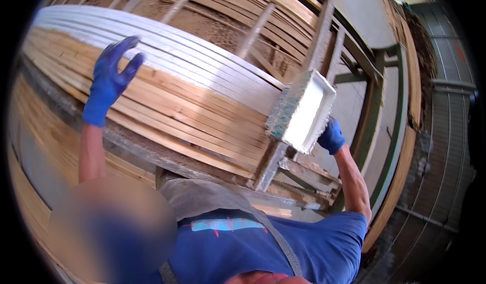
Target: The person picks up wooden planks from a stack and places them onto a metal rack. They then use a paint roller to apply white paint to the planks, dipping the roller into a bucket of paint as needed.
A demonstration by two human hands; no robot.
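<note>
My left hand (pixel 109 79), in a blue glove, hovers over the left part of a row of long wooden planks with its fingers spread and nothing in it. White paint covers the far planks (pixel 172 43), while the nearer planks (pixel 177 107) are bare wood. At the right end of the row is a rectangular paint tray (pixel 284 114), crusted with dried white and teal paint and white inside. Closed at the tray's right edge, my gloved right hand (pixel 332 136) grips it; the fingertips are partly hidden.
A metal rail (pixel 121 137) runs along the near side of the planks. Beyond them lie stacked boards (pixel 212 8) and crossbars (pixel 257 30). Green metal framing (pixel 397 112) stands at the right, beside long boards (pixel 405 183). A blurred patch hides the lower left.
</note>
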